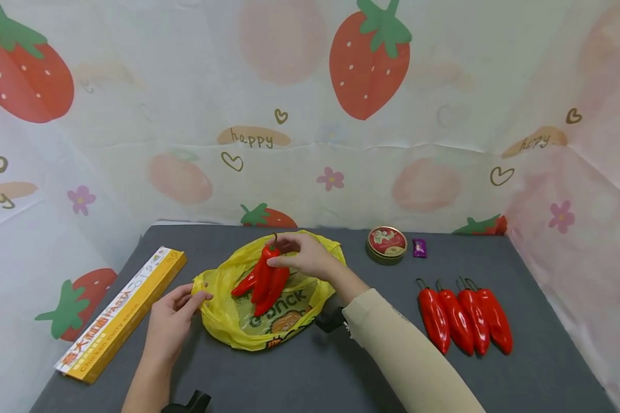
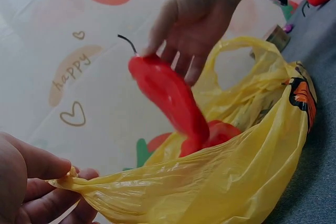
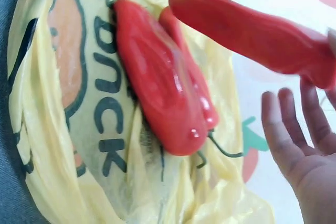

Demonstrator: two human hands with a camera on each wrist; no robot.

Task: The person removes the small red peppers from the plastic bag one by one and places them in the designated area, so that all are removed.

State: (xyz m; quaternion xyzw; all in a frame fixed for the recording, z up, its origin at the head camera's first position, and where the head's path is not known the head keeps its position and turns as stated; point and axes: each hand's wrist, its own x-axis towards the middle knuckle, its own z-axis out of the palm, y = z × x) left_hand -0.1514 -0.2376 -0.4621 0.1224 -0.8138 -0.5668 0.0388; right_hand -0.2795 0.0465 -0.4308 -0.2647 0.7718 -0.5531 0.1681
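A red chili pepper [image 1: 262, 281] with a dark stem hangs from my right hand [image 1: 310, 257], pinched near its stem end above a yellow plastic bag [image 1: 219, 321]. Two more red peppers [image 3: 157, 82] lie inside the open bag, side by side and overlapping, as the right wrist view shows. My left hand [image 1: 171, 315] pinches the gathered left edge of the bag. In the left wrist view that corner [image 2: 68, 179] is drawn out between thumb and fingers, and the held pepper [image 2: 168, 95] slants down toward the others.
On the right of the dark grey table, several red peppers [image 1: 465, 318] lie in a row. Behind the bag are a round tin [image 1: 386, 245] and a small purple packet [image 1: 419, 248]. A long yellow pasta box [image 1: 121, 315] lies at the left. Strawberry-printed cloth [image 1: 310, 115] surrounds the table.
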